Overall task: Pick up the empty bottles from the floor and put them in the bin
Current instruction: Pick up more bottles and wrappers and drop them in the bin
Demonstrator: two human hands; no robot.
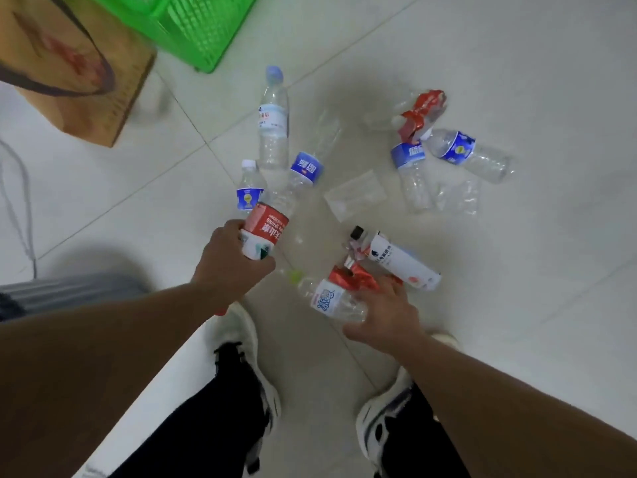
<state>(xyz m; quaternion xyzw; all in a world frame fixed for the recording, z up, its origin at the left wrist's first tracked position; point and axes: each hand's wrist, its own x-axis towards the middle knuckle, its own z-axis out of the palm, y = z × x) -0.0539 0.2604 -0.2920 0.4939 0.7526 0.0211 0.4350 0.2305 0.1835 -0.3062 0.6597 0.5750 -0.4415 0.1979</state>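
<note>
My left hand [230, 262] grips a red-labelled bottle [267, 225] and holds it above the floor. My right hand [384, 310] reaches down with spread fingers onto a clear bottle with a white and blue label [331, 300] and a crumpled red-labelled bottle [355, 277]. A white bottle with a black cap [396, 257] lies just beyond them. Several empty bottles lie scattered further out: a tall one with a blue cap [273, 122], two blue-labelled ones [251, 191] [306, 169], and a cluster at the right [458, 150]. The green slatted bin [203, 25] stands at the top.
A wooden stool or box [86, 91] stands at the top left beside the bin. A clear plastic cup [355, 194] lies among the bottles. My two shoes [248, 367] [386, 419] stand on the pale tiled floor [517, 305] below my hands. A grey cable [20, 208] runs down the left edge.
</note>
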